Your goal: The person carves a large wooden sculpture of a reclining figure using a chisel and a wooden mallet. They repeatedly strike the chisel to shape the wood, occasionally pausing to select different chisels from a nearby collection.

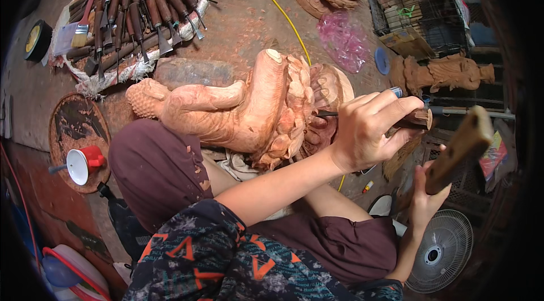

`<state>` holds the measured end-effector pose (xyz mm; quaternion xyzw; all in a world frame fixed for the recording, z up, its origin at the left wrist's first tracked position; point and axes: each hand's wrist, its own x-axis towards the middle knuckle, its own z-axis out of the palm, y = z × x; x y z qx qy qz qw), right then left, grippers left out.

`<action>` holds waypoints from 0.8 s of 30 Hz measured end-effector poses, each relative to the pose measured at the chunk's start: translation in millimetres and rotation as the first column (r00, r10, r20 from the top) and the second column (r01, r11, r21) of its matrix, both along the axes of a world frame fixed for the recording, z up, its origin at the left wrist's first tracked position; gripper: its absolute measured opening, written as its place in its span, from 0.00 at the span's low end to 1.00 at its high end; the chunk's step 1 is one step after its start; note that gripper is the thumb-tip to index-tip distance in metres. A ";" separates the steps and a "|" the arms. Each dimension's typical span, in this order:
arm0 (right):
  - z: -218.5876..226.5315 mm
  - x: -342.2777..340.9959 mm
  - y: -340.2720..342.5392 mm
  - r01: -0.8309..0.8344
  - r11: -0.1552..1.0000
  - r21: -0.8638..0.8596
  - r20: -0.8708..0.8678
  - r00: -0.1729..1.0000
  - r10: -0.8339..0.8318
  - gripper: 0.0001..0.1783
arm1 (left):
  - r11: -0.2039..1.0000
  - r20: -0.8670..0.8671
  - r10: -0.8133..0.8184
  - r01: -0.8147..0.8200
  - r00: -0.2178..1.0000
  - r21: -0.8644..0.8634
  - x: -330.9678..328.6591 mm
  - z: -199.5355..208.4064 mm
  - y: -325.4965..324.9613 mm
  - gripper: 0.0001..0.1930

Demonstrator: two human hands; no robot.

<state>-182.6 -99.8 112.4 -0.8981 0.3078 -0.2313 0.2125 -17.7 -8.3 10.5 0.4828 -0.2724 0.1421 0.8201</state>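
A reddish carved wooden figure (226, 111) lies on its side before me, its knobbed head to the left and its petalled base to the right. My left hand (371, 125) reaches across and is wrapped round the dark wooden handle of a chisel (418, 119). The thin metal shaft points left at the underside of the petals; the fingers and carving partly hide where its tip ends. To the right, my right hand (426, 199) grips a wooden mallet (460, 151), raised beyond the chisel's butt and apart from it. Wood chips dot my trouser leg (153, 176).
Several wood-handled chisels (153, 9) lie on a sack-edged bundle at the upper left. A red-and-white mug (85, 162) stands on a round tray (59, 120). Other carvings (442, 73) lie at the right, near a wire cage (419, 3). A fan (439, 250) is at lower right.
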 end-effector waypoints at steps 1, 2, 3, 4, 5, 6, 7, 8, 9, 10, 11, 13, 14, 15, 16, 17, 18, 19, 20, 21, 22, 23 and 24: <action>3.5 1.3 1.5 -0.022 0.998 0.066 0.024 1.000 0.020 0.28 | 1.000 -0.003 -0.005 0.005 1.000 0.008 -0.2 -0.4 0.8 0.20; 2.4 2.1 0.3 -0.049 0.998 -0.039 -0.081 0.996 0.045 0.28 | 1.000 -0.018 0.001 -0.001 1.000 0.005 -0.4 -1.5 0.8 0.20; 2.0 3.7 -2.2 -0.085 0.986 -0.143 -0.182 0.982 0.058 0.28 | 1.000 -0.027 0.005 -0.005 1.000 0.000 0.2 -1.1 -0.3 0.20; 1.8 5.1 -3.6 -0.129 0.962 -0.241 -0.281 0.958 0.058 0.28 | 1.000 -0.036 0.010 -0.010 0.999 -0.006 0.7 -0.9 -1.0 0.20; 2.0 6.8 -1.5 -0.138 0.954 -0.268 -0.272 0.960 0.062 0.29 | 1.000 -0.027 0.004 -0.004 1.000 -0.012 0.9 -1.1 -1.3 0.20; -1.9 1.7 -4.6 -0.065 0.982 -0.176 -0.172 0.984 0.034 0.29 | 1.000 -0.023 -0.002 0.001 1.000 -0.020 0.3 -2.2 -1.3 0.20; -5.1 -1.2 -5.6 0.000 0.997 -0.077 -0.073 0.997 -0.006 0.29 | 1.000 -0.020 -0.007 0.007 1.000 -0.028 -0.1 -2.6 -1.1 0.20; -3.0 -2.9 -5.0 0.026 0.999 -0.035 -0.067 0.997 -0.028 0.29 | 1.000 -0.025 -0.007 0.006 1.000 -0.026 -0.3 -2.2 -0.9 0.20; 0.1 1.7 0.3 0.048 0.999 0.013 -0.059 0.997 -0.047 0.29 | 1.000 -0.028 -0.003 0.002 1.000 -0.019 0.6 -1.5 0.0 0.20; 0.9 3.8 0.6 0.024 0.999 -0.025 -0.092 0.995 -0.026 0.29 | 1.000 -0.032 0.002 -0.002 1.000 -0.011 1.2 -1.3 0.7 0.20; 1.2 6.1 1.0 -0.001 0.998 -0.061 -0.125 0.992 -0.007 0.29 | 1.000 -0.034 0.008 -0.008 0.999 0.005 0.9 -2.6 1.0 0.20; 4.4 7.2 -3.3 -0.158 0.942 -0.295 -0.282 0.957 0.072 0.28 | 1.000 -0.036 0.013 -0.012 0.999 0.024 0.1 -2.6 -0.3 0.21; 0.0 8.3 -2.5 -0.135 0.945 -0.298 -0.175 0.981 0.085 0.28 | 1.000 -0.029 0.011 -0.010 1.000 0.016 0.5 -1.5 -0.9 0.21; -0.6 8.1 -0.1 -0.088 0.975 -0.202 -0.119 0.991 0.064 0.28 | 1.000 -0.027 0.009 -0.009 1.000 0.010 0.2 -1.6 -0.6 0.21; -0.8 7.4 2.2 -0.044 0.994 -0.102 -0.065 0.997 0.037 0.28 | 1.000 -0.025 0.007 -0.007 1.000 0.005 -0.2 -2.1 -0.3 0.21; -0.9 6.1 3.6 -0.004 1.000 0.002 -0.014 1.000 0.004 0.28 | 1.000 -0.028 0.007 -0.007 1.000 0.009 -0.7 -3.1 0.3 0.21; -0.3 3.9 1.8 0.016 1.000 -0.025 -0.080 0.997 -0.018 0.28 | 1.000 -0.025 0.006 -0.005 1.000 0.012 -0.4 -2.8 0.6 0.21; 0.2 5.8 0.1 -0.045 0.991 -0.128 -0.151 0.988 0.026 0.28 | 1.000 -0.023 0.004 -0.004 1.000 0.015 -0.2 -2.5 0.7 0.21; 0.5 9.7 -2.0 -0.113 0.968 -0.225 -0.226 0.972 0.061 0.28 | 1.000 -0.030 0.006 -0.006 1.000 0.012 -0.3 -3.7 0.1 0.21; 0.5 11.6 -3.7 -0.186 0.931 -0.315 -0.303 0.949 0.088 0.28 | 1.000 -0.038 0.009 -0.009 0.999 0.009 -0.4 -6.4 -0.2 0.21; -4.3 6.5 -11.0 -0.167 0.935 -0.313 -0.216 0.971 0.101 0.29 | 1.000 -0.046 0.012 -0.011 0.999 0.007 -0.4 -8.3 -0.4 0.21; -4.5 4.9 -9.6 -0.108 0.972 -0.207 -0.148 0.986 0.079 0.29 | 0.999 -0.043 0.034 -0.034 0.998 0.017 0.1 -8.7 -1.4 0.21; -4.5 3.4 -7.4 -0.054 0.994 -0.095 -0.085 0.995 0.046 0.29 | 0.998 -0.043 0.056 -0.054 0.998 0.028 0.7 -8.3 -2.9 0.21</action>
